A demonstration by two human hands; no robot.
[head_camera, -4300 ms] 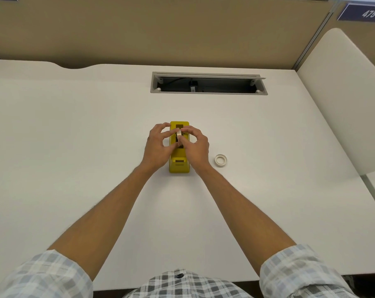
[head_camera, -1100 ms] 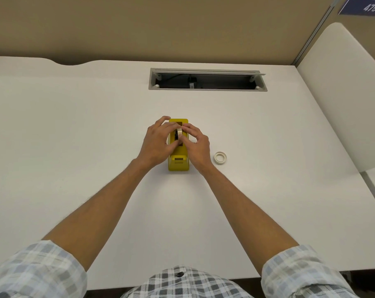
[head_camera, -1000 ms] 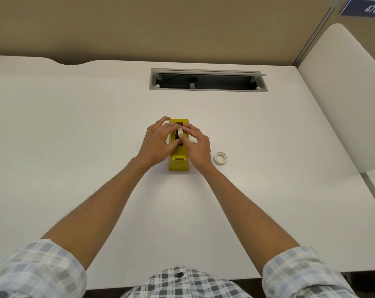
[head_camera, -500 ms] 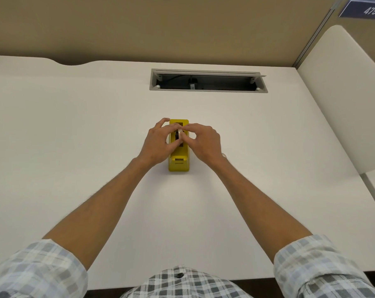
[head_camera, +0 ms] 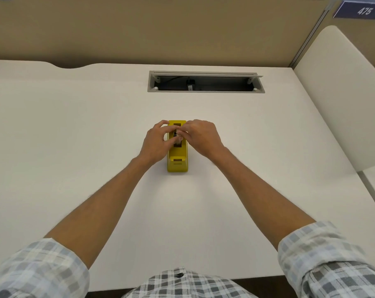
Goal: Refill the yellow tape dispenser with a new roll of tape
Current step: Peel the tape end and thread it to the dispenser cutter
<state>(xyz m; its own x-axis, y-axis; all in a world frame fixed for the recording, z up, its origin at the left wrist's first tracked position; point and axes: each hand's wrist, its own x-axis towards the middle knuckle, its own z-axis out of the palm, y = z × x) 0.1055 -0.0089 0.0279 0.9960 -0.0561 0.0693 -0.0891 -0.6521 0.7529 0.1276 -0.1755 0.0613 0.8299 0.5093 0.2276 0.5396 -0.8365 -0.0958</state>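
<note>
The yellow tape dispenser (head_camera: pixel 177 163) stands in the middle of the white desk (head_camera: pixel 75 136), its cutter end toward me. A pale tape roll (head_camera: pixel 178 139) sits on edge in the dispenser's dark slot, mostly hidden by fingers. My left hand (head_camera: pixel 157 144) comes from the left, with thumb and fingers pinched on the roll and the index finger at the dispenser's far corner. From the right, the fingertips of my right hand (head_camera: pixel 201 136) close on the same roll over the slot.
An open cable tray (head_camera: pixel 206 81) is set into the desk behind the dispenser. A beige partition wall (head_camera: pixel 160 29) runs along the back, and a white side panel (head_camera: pixel 337 93) rises at the right. My checked sleeves fill the bottom corners.
My right hand has swung its wrist out to the right and turned over the slot. It now hides the small white ring that lay to the right of the dispenser. The left hand has barely moved.
</note>
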